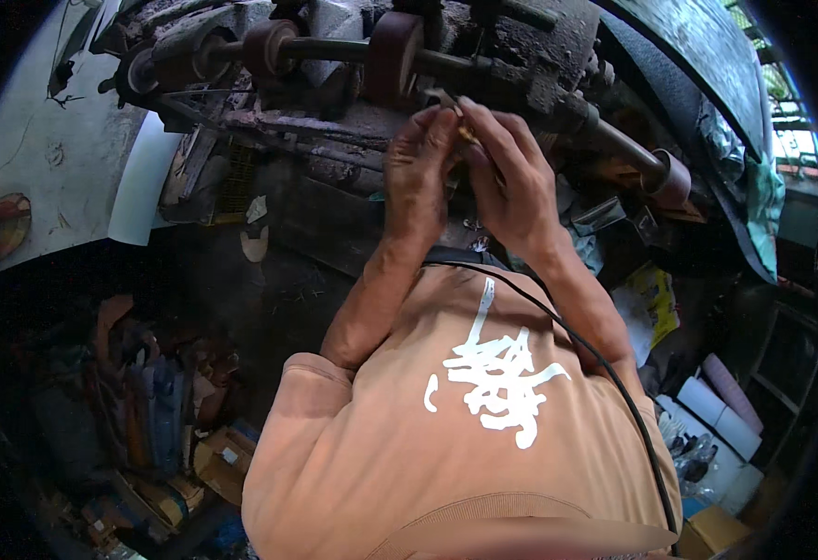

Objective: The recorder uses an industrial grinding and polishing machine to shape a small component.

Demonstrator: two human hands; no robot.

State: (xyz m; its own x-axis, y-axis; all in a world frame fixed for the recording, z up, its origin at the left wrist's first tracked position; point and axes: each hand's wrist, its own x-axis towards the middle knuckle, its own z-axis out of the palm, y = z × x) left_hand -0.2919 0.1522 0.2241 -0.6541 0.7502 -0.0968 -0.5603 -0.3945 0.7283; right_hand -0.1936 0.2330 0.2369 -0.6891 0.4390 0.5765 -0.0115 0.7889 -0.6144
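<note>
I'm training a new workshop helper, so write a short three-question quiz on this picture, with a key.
1. True or false: the left hand and the right hand are close together, holding a small object.
2. Which of these crosses the tan shirt: A) a white rope, B) a black cable, or C) a red belt?
3. Fill in: the pale curved sheet is on the person's ____ side.

Key: 1. True; 2. B; 3. left.
</note>
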